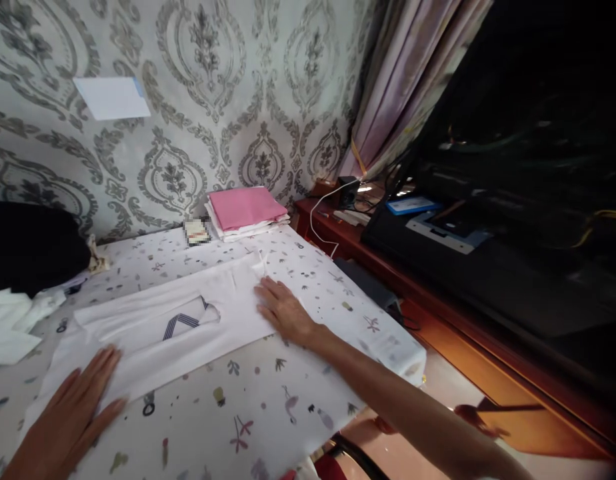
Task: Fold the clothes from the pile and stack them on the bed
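Note:
A white garment (pixel 238 320) lies folded into a long strip on a white printed cloth (pixel 208 413). Dark striped trim (pixel 181 323), perhaps a collar, shows on its upper side. My left hand (pixel 81 407) rests flat on the near left end of the garment, fingers stretched and thumb apart. On the right end, my right hand (pixel 283 307) presses down with its palm low and fingers extended. Neither hand grips the fabric.
Folded pink and white cloths (pixel 251 210) are stacked by the wall, beside a small blurred packet (pixel 197 231). Black fabric (pixel 33 247) and crumpled white cloth (pixel 18 320) lie at left. A reddish wooden cabinet (pixel 438 340) with a large black screen (pixel 518 200) stands at right.

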The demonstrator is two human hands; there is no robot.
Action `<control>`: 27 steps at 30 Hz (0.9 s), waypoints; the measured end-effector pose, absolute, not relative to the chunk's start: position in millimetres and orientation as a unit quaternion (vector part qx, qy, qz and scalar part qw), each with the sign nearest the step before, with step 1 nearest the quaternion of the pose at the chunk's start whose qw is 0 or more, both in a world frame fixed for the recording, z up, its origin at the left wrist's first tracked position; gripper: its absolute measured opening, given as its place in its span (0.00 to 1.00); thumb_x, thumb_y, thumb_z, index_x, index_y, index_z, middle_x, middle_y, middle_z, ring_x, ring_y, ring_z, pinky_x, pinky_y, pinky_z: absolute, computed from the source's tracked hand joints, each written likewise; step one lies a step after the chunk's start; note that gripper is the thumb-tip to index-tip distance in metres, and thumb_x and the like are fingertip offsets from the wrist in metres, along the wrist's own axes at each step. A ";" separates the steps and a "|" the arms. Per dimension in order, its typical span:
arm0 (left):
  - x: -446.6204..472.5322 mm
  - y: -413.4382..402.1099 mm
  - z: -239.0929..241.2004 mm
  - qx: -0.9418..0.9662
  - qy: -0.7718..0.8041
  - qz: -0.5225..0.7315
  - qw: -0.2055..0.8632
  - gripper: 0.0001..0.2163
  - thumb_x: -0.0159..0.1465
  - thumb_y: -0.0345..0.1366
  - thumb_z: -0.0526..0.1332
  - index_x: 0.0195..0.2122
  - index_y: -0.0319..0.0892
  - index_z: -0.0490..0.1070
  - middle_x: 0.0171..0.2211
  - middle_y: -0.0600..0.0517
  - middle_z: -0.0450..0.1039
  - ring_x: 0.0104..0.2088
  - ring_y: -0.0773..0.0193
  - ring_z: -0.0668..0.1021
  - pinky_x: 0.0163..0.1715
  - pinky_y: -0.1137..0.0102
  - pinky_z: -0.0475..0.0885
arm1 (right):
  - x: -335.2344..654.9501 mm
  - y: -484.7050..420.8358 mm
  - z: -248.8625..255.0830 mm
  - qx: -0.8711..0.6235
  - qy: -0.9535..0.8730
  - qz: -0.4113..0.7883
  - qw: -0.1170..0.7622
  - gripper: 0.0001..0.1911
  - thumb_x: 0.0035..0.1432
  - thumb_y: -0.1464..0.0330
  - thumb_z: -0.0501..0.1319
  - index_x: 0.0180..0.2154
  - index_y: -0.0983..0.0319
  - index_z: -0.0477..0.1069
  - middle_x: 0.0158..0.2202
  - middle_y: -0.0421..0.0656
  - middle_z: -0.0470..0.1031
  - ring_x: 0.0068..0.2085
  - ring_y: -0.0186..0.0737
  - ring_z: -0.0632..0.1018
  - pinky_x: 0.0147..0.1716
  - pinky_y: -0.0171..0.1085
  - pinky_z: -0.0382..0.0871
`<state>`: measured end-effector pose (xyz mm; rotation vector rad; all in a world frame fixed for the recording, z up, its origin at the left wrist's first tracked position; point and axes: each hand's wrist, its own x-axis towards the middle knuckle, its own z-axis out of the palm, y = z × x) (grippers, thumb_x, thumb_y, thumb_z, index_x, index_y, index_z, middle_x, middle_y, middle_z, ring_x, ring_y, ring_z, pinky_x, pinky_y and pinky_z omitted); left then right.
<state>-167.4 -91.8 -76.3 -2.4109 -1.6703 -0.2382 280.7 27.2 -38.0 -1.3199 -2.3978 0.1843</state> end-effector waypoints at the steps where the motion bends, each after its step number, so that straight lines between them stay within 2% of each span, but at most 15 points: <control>1: -166.4 -91.6 -75.5 -0.815 -0.565 -0.081 0.102 0.35 0.70 0.54 0.46 0.74 0.52 0.33 0.71 0.47 0.52 0.68 0.47 0.63 0.65 0.48 0.60 | 283.2 26.6 -39.1 -0.475 -0.855 0.061 0.200 0.25 0.71 0.62 0.49 0.64 0.65 0.63 0.68 0.57 0.60 0.70 0.49 0.59 0.67 0.55 0.56; 7: -157.9 -93.2 -65.0 -0.821 -0.554 -0.089 0.108 0.33 0.71 0.53 0.46 0.74 0.52 0.35 0.71 0.49 0.53 0.67 0.49 0.65 0.64 0.52 0.61 | 288.2 24.5 -38.2 -0.488 -0.850 0.059 0.188 0.26 0.72 0.61 0.48 0.63 0.68 0.64 0.67 0.59 0.61 0.69 0.52 0.61 0.66 0.56 0.58; 13: -152.3 -93.9 -58.9 -0.813 -0.566 -0.090 0.100 0.32 0.72 0.51 0.46 0.74 0.52 0.36 0.71 0.50 0.54 0.67 0.52 0.65 0.65 0.55 0.60 | 257.3 48.0 -28.1 -0.456 -0.867 0.048 0.194 0.26 0.72 0.60 0.47 0.64 0.65 0.62 0.69 0.58 0.57 0.71 0.51 0.55 0.67 0.58 0.54; 17: -148.8 -94.6 -56.2 -0.813 -0.569 -0.087 0.087 0.32 0.73 0.50 0.46 0.74 0.51 0.34 0.71 0.49 0.52 0.68 0.53 0.62 0.66 0.54 0.58 | 217.0 76.4 -30.2 -0.441 -0.880 0.035 0.174 0.30 0.71 0.56 0.48 0.65 0.68 0.61 0.70 0.60 0.54 0.72 0.53 0.52 0.67 0.57 0.51; 23: -145.0 -103.9 -47.7 -0.793 -0.605 -0.066 0.028 0.33 0.72 0.53 0.45 0.74 0.47 0.37 0.72 0.46 0.48 0.70 0.54 0.57 0.68 0.55 0.53 | 203.5 98.3 -62.2 -0.445 -0.885 -0.002 0.139 0.30 0.70 0.52 0.47 0.65 0.62 0.63 0.67 0.58 0.61 0.69 0.55 0.60 0.63 0.60 0.56; 27: -159.9 -110.8 -33.9 -0.763 -0.637 -0.089 -0.053 0.32 0.72 0.53 0.44 0.73 0.46 0.43 0.73 0.46 0.47 0.71 0.55 0.55 0.69 0.57 0.52 | 201.6 95.7 -60.2 -0.427 -0.880 -0.016 0.206 0.29 0.71 0.54 0.45 0.63 0.64 0.64 0.65 0.59 0.64 0.68 0.57 0.62 0.62 0.62 0.58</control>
